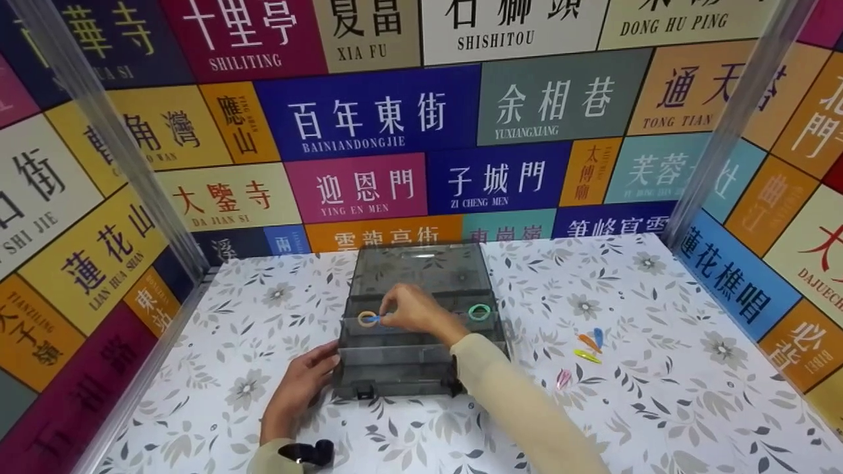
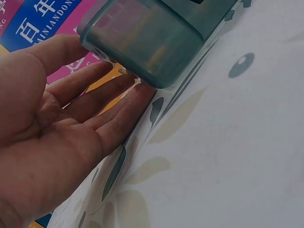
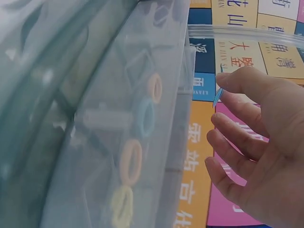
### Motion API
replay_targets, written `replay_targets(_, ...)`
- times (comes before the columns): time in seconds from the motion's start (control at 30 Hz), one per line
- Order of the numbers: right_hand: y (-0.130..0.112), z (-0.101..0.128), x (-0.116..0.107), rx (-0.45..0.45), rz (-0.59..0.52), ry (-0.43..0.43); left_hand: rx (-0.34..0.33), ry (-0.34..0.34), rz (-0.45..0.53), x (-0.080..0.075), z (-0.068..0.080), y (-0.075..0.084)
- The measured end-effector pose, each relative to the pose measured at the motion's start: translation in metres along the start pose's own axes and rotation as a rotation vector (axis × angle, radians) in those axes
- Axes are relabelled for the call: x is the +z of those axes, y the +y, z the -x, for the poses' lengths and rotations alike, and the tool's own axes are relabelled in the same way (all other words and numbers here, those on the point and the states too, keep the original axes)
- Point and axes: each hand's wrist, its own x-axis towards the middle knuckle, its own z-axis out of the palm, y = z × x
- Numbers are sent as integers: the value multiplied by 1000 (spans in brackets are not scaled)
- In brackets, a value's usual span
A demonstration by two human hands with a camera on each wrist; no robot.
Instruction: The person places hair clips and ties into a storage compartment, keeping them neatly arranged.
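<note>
A smoky translucent compartment box lies open on the flowered table, its lid tilted back. My right hand hovers over the box's left part and pinches a small blue hair clip next to an orange ring. In the right wrist view the blue clip pokes out at a fingertip of my right hand, and several coloured rings show through the box wall. My left hand lies against the box's front left corner; in the left wrist view its straight fingers touch that corner.
A green ring sits in the box's right part. Orange, blue, yellow-green and pink clips lie loose on the table right of the box. Patterned walls close in the table on three sides.
</note>
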Motion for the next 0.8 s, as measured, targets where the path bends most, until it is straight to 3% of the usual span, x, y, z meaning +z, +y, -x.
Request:
replay_targets(0.13,-7,-7,11,34,-39,4,3,0,7,0,0,-1)
replay_targets(0.3,-12,-16,25,25,-3,24,13,-9,11,0,1,-1)
replay_targets(0.47,-14,-21,37,83,1,48,12,-21,16,1,1,-1)
replay_targets(0.8,-16,-25,46,106,18,61,-5,-15,18,-1,0,0)
